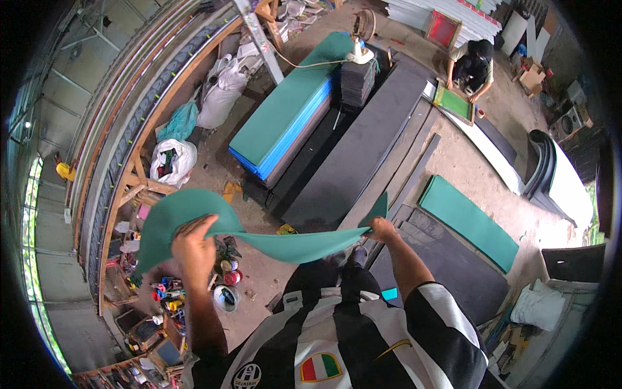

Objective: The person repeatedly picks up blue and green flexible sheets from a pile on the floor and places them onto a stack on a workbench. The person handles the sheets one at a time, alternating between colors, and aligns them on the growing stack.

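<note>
A long, bendy green sheet (291, 247), which looks like foam, stretches across in front of my body, off the floor. Its left part curls up and over in a wide loop, while the middle sags slightly. My left hand (194, 249) is closed on the sheet beside that loop. At the other end my right hand (382, 229) pinches the edge, and a short corner sticks up past the fingers. Beyond the held sheet lies a stack topped with green sheets (291, 97), blue layers showing underneath. Next to that runs a long stack of black sheets (363, 146).
More green sheets (470, 220) and dark sheets (440, 266) lie on the floor at right. A co-worker (476, 61) crouches at far right, hands on a green framed screen (455, 104). Paint cans (232, 277) stand near my left arm. A white sack (173, 161) sits by wooden racking.
</note>
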`<state>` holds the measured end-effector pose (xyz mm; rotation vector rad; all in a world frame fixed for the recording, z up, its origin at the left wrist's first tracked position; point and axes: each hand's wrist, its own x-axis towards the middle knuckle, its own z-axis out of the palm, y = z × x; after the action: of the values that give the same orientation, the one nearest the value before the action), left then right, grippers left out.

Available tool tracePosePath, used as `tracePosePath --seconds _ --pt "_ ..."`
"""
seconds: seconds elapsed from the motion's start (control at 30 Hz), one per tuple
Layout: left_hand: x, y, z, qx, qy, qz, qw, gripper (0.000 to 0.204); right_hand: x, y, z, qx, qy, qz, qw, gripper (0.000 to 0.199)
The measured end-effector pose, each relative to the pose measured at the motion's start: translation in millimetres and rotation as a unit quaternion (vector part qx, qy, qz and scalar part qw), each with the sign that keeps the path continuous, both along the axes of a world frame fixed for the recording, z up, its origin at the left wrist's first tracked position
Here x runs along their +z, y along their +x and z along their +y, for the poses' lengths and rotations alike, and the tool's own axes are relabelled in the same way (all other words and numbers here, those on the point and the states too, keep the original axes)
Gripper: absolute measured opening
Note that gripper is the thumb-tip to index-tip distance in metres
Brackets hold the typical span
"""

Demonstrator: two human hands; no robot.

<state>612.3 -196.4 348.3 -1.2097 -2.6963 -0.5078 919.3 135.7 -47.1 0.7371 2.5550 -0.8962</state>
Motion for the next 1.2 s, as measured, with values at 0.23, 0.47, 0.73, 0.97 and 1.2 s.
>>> tracePosePath --seconds 0.23,0.47,0.73,0.97,1.2 --pt "-18.1 -40.5 -149.5 0.161 0.010 -0.010 0.987 0.041 43.7 -58.3 -57.7 -0.022 0.045 -0.025 0.998 0.039" --pt "-46.7 -98.6 -305.1 0.200 -0.040 -0.019 0.979 0.044 59.7 -163.2 -97.4 -0.022 0.168 0.027 0.985 0.036" --pt "-207.5 -172.4 -446.7 0.082 -0.061 -0.061 0.993 0.031 162.8 -313.4 -154.3 -0.168 0.215 0.350 0.896 0.047" --pt "-312.1 -208.1 -409.3 0.044 0.013 -0.168 0.985 0.032 227.0 -420.4 -170.3 -0.105 0.274 0.491 0.820 0.041" --pt "-328.2 -324.2 -316.9 -0.119 -0.075 -0.450 0.882 0.073 277.6 -522.5 -188.4 -0.051 0.263 0.570 0.777 0.035"
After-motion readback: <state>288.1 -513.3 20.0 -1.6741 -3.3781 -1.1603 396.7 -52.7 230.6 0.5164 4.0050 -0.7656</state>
